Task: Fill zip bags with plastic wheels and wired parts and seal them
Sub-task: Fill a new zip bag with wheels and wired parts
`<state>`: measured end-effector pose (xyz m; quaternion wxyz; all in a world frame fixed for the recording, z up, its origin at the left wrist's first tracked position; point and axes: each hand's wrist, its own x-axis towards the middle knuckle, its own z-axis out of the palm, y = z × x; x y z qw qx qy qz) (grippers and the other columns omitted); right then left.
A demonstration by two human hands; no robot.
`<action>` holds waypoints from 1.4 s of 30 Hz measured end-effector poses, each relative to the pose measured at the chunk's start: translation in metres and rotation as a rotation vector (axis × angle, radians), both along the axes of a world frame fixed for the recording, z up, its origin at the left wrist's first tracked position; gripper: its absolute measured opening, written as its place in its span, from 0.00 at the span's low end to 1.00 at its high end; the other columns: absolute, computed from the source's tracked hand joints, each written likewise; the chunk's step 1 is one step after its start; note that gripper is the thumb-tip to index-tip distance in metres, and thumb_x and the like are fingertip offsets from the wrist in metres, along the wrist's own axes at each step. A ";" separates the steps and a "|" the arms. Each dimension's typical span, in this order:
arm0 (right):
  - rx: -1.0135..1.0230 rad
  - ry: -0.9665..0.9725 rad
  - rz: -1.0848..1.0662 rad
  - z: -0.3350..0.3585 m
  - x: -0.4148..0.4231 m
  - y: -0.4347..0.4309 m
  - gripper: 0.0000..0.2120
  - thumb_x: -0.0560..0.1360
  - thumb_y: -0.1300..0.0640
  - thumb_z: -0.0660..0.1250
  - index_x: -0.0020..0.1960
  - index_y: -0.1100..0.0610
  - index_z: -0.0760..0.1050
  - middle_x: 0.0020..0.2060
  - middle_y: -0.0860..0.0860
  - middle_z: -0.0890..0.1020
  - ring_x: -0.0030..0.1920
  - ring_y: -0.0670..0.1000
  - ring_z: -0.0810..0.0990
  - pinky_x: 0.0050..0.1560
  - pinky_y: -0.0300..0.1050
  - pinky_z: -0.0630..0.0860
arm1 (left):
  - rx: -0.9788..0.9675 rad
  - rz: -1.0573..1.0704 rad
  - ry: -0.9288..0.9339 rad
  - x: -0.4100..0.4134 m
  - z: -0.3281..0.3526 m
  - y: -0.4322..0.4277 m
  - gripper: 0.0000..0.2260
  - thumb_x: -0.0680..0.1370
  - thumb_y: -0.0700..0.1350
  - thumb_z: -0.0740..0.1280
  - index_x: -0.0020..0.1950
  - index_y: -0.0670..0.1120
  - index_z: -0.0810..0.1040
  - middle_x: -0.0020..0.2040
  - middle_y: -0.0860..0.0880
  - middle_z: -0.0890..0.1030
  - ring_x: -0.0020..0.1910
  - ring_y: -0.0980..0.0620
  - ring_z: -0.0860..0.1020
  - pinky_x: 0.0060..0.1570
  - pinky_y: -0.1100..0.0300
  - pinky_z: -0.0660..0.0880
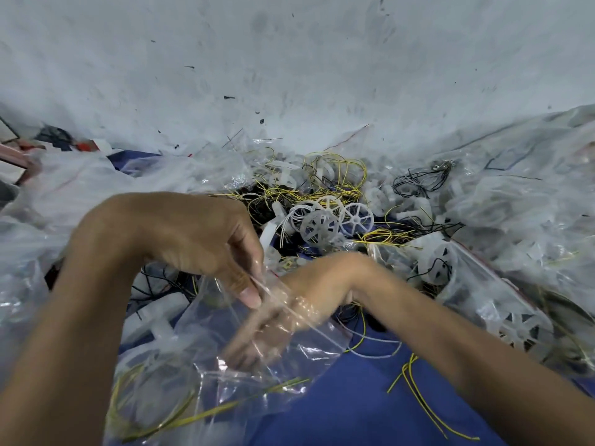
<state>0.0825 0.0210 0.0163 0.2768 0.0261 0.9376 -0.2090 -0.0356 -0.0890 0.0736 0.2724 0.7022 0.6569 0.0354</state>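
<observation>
Clear plastic zip bag [231, 381] lies low and left of centre on the blue surface [354, 410]. The left hand [199, 243] pinches the edge of its mouth between thumb and fingers. The right hand [267, 329] is inside the bag, blurred; I cannot tell whether it grips anything. Beyond lie heaped white plastic wheels [325, 222] and yellow wired parts [335, 175]. A filled bag [476, 284] rests at the right.
</observation>
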 end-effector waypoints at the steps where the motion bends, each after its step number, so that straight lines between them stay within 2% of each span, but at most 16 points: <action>1: -0.161 0.083 0.024 0.004 0.000 0.007 0.11 0.78 0.61 0.61 0.57 0.63 0.76 0.48 0.54 0.84 0.47 0.50 0.82 0.49 0.41 0.78 | 0.001 0.004 -0.004 -0.002 -0.003 0.002 0.05 0.65 0.57 0.73 0.39 0.60 0.83 0.39 0.59 0.83 0.44 0.61 0.80 0.54 0.61 0.72; 3: -0.466 0.210 -0.136 0.020 0.003 0.027 0.09 0.77 0.64 0.61 0.52 0.57 0.78 0.41 0.45 0.85 0.44 0.42 0.83 0.44 0.32 0.76 | -0.011 0.052 0.022 -0.003 -0.006 0.004 0.04 0.68 0.54 0.74 0.41 0.57 0.84 0.40 0.57 0.84 0.44 0.59 0.81 0.55 0.57 0.74; 5: -0.539 0.418 -0.401 0.030 0.007 0.063 0.08 0.78 0.61 0.61 0.50 0.54 0.79 0.46 0.48 0.85 0.47 0.45 0.83 0.46 0.33 0.77 | -0.014 0.081 0.081 -0.006 -0.008 0.008 0.05 0.70 0.52 0.74 0.44 0.53 0.84 0.42 0.54 0.84 0.47 0.54 0.82 0.56 0.50 0.75; 7: -0.318 0.655 -0.682 0.022 0.012 0.115 0.07 0.78 0.58 0.62 0.52 0.56 0.78 0.51 0.54 0.83 0.48 0.48 0.83 0.48 0.36 0.78 | 0.018 0.080 0.103 -0.005 -0.009 0.009 0.06 0.69 0.52 0.74 0.44 0.53 0.84 0.42 0.54 0.84 0.47 0.53 0.82 0.56 0.50 0.76; 9: 0.074 0.743 -0.895 0.004 0.024 0.166 0.09 0.77 0.59 0.63 0.54 0.58 0.78 0.55 0.56 0.81 0.53 0.50 0.80 0.56 0.41 0.75 | 0.049 0.085 0.062 -0.007 -0.011 0.009 0.07 0.68 0.53 0.74 0.41 0.52 0.84 0.40 0.53 0.84 0.44 0.53 0.81 0.55 0.51 0.75; 12: 0.463 0.650 -1.031 -0.022 0.053 0.220 0.14 0.76 0.65 0.61 0.59 0.62 0.77 0.59 0.59 0.78 0.60 0.56 0.75 0.61 0.44 0.69 | 0.117 0.088 0.007 -0.006 -0.016 0.017 0.06 0.70 0.51 0.74 0.40 0.49 0.84 0.38 0.50 0.84 0.42 0.50 0.81 0.52 0.51 0.76; 16: 0.658 0.216 -0.894 -0.041 0.072 0.241 0.15 0.77 0.58 0.61 0.63 0.60 0.73 0.62 0.59 0.75 0.60 0.59 0.73 0.57 0.44 0.71 | 0.151 0.062 -0.016 -0.002 -0.025 0.026 0.08 0.71 0.50 0.73 0.39 0.46 0.83 0.36 0.48 0.83 0.38 0.48 0.82 0.47 0.53 0.77; 20: 0.717 0.188 -0.870 -0.044 0.071 0.241 0.13 0.77 0.60 0.61 0.59 0.61 0.75 0.59 0.59 0.76 0.57 0.58 0.75 0.47 0.41 0.70 | 0.111 0.078 -0.026 -0.002 -0.026 0.026 0.08 0.71 0.50 0.73 0.40 0.46 0.83 0.38 0.46 0.83 0.41 0.46 0.82 0.49 0.49 0.78; 24: 0.729 0.161 -0.896 -0.046 0.073 0.243 0.13 0.77 0.60 0.62 0.60 0.62 0.73 0.57 0.61 0.77 0.56 0.59 0.75 0.51 0.46 0.73 | 0.110 0.074 -0.011 -0.002 -0.024 0.023 0.09 0.71 0.51 0.73 0.41 0.46 0.83 0.39 0.46 0.83 0.43 0.46 0.81 0.54 0.48 0.76; 26: 0.752 0.242 -0.919 -0.046 0.076 0.247 0.12 0.76 0.62 0.62 0.58 0.62 0.75 0.56 0.61 0.78 0.55 0.59 0.76 0.52 0.47 0.74 | 0.104 0.082 -0.011 -0.002 -0.023 0.023 0.08 0.71 0.51 0.73 0.41 0.46 0.83 0.40 0.46 0.83 0.43 0.46 0.81 0.53 0.49 0.76; 28: 0.699 0.384 -0.987 -0.042 0.076 0.249 0.12 0.76 0.61 0.63 0.58 0.61 0.78 0.55 0.60 0.79 0.54 0.58 0.77 0.54 0.46 0.74 | 0.105 0.090 -0.012 -0.001 -0.023 0.024 0.07 0.71 0.51 0.73 0.41 0.47 0.84 0.40 0.48 0.84 0.43 0.47 0.82 0.52 0.50 0.77; 31: 0.371 0.647 -1.191 -0.023 0.080 0.253 0.11 0.76 0.59 0.66 0.55 0.62 0.79 0.53 0.56 0.81 0.51 0.54 0.78 0.51 0.38 0.68 | 0.107 0.094 -0.023 -0.001 -0.024 0.025 0.06 0.70 0.51 0.74 0.41 0.49 0.84 0.40 0.50 0.84 0.42 0.50 0.82 0.50 0.52 0.78; 33: 0.159 0.753 -1.220 -0.004 0.084 0.250 0.10 0.76 0.59 0.66 0.55 0.62 0.79 0.46 0.54 0.82 0.43 0.49 0.79 0.47 0.37 0.69 | 0.113 0.090 -0.016 -0.002 -0.024 0.025 0.06 0.70 0.51 0.73 0.40 0.50 0.84 0.39 0.51 0.84 0.41 0.51 0.82 0.48 0.55 0.77; 36: -0.113 0.904 -1.149 0.023 0.079 0.236 0.05 0.76 0.62 0.65 0.46 0.59 0.80 0.40 0.54 0.81 0.38 0.47 0.77 0.40 0.37 0.75 | 0.103 0.095 -0.015 -0.003 -0.024 0.024 0.07 0.70 0.52 0.73 0.41 0.49 0.84 0.39 0.50 0.84 0.41 0.50 0.82 0.50 0.52 0.78; 38: -0.220 0.932 -1.052 0.036 0.071 0.222 0.08 0.76 0.63 0.65 0.41 0.57 0.81 0.37 0.53 0.81 0.37 0.46 0.78 0.36 0.35 0.77 | 0.102 0.089 0.005 -0.002 -0.024 0.025 0.08 0.70 0.53 0.73 0.41 0.49 0.84 0.39 0.50 0.84 0.42 0.50 0.82 0.52 0.51 0.77; 42: -0.363 0.970 -0.890 0.058 0.055 0.191 0.07 0.76 0.63 0.65 0.42 0.57 0.80 0.40 0.50 0.82 0.40 0.44 0.80 0.42 0.39 0.79 | 0.096 0.095 -0.002 0.000 -0.025 0.026 0.06 0.70 0.53 0.74 0.40 0.52 0.83 0.39 0.52 0.84 0.42 0.51 0.82 0.52 0.52 0.77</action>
